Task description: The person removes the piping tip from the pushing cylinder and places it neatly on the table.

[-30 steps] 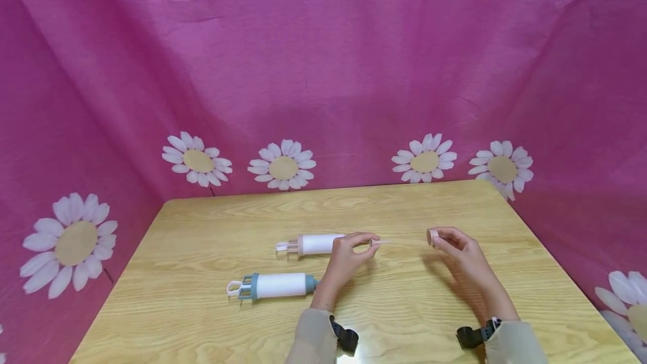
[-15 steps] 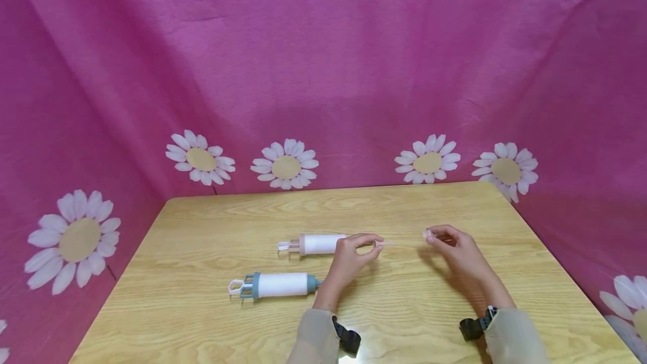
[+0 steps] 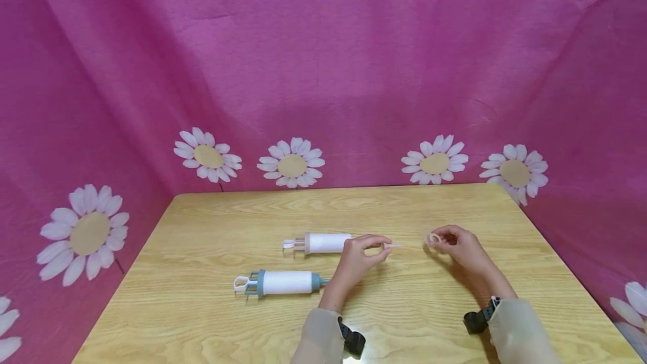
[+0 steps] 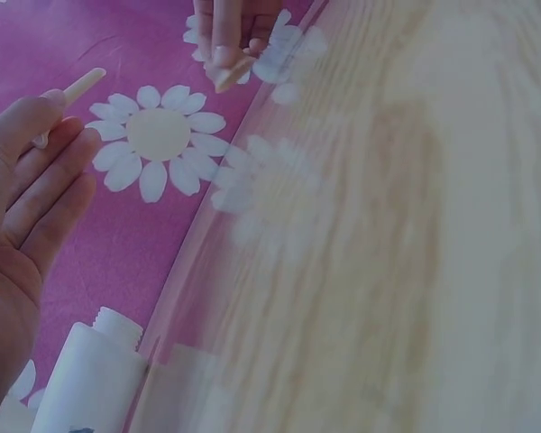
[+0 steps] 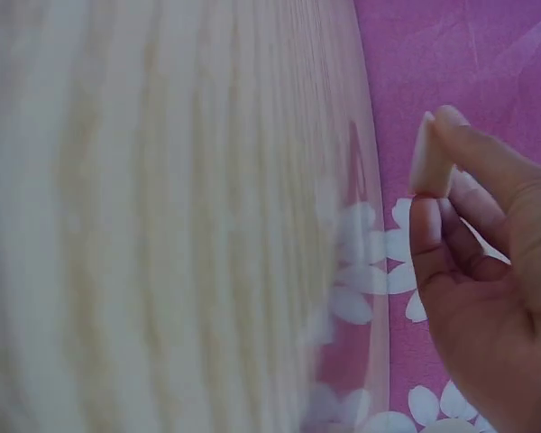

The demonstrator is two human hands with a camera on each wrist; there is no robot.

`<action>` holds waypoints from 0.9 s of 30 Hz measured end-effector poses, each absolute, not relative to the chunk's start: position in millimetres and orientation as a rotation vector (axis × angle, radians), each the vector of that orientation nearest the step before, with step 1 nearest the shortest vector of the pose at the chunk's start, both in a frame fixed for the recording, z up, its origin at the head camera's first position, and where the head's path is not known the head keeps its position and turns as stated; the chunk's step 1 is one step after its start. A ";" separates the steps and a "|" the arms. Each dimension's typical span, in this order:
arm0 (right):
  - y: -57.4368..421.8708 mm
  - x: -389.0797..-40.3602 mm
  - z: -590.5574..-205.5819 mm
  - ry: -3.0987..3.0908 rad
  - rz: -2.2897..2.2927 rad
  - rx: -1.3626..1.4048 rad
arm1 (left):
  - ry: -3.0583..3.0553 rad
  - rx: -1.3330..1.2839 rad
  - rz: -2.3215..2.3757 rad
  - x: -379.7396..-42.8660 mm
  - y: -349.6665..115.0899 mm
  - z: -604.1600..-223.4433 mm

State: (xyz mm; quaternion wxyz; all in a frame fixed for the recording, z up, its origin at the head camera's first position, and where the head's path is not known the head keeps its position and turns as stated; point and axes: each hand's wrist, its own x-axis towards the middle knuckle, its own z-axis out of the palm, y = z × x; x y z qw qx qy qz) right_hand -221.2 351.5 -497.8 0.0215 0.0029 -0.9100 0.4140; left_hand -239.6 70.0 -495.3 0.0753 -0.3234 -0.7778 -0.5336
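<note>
Between thumb and fingers, my left hand (image 3: 361, 256) pinches a small pale tapered nozzle (image 3: 396, 245), its thin tip pointing right. My right hand (image 3: 465, 249) holds a short pale pink ring-shaped cap (image 3: 433, 238) at its fingertips, with a gap between it and the nozzle. In the right wrist view the cap (image 5: 431, 162) appears edge-on. Beside my left hand lies a syringe-like dispenser (image 3: 327, 243) with a white barrel, pinkish collar and white pull handle; the left hand overlaps its right end. The left wrist view shows a white threaded neck (image 4: 117, 327) below that hand.
A second dispenser (image 3: 287, 282) with blue-green end fittings and a looped white handle lies nearer on the wood-grain table (image 3: 202, 240), its tip close to my left wrist. A magenta curtain (image 3: 323, 72) with daisies stands behind and at both sides.
My right hand has turned the cap in its fingers, so its ring opening now shows. The left hand keeps its pinch on the nozzle. The whole head view has shifted slightly.
</note>
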 end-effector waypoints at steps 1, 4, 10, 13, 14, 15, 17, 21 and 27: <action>352.2 -222.1 -498.5 -2.824 1.273 0.011 | -2.341 -0.967 -1.605 -239.3 70.3 -495.1; 354.3 -223.5 -500.2 -2.851 1.235 0.024 | -2.351 -0.975 -1.587 -238.7 71.2 -494.9; 356.3 -224.6 -503.2 -2.872 1.180 0.022 | -2.352 -1.007 -1.564 -238.7 71.6 -494.5; 356.3 -225.2 -504.8 -2.880 1.167 0.006 | -2.363 -1.008 -1.561 -239.2 72.0 -494.3; 356.5 -225.2 -505.2 -2.885 1.158 0.002 | -2.372 -1.006 -1.558 -239.2 72.4 -494.1; 356.6 -225.0 -505.5 -2.890 1.154 -0.009 | -2.381 -1.005 -1.552 -239.2 73.0 -494.0; 356.7 -224.7 -506.1 -2.892 1.138 -0.008 | -2.401 -1.001 -1.537 -239.3 74.5 -493.6; 356.7 -223.2 -506.5 -2.890 1.129 0.002 | -2.459 -0.987 -1.499 -239.7 79.0 -493.1; 356.3 -222.3 -505.8 -2.885 1.130 0.016 | -2.551 -0.952 -1.481 -241.1 89.0 -493.7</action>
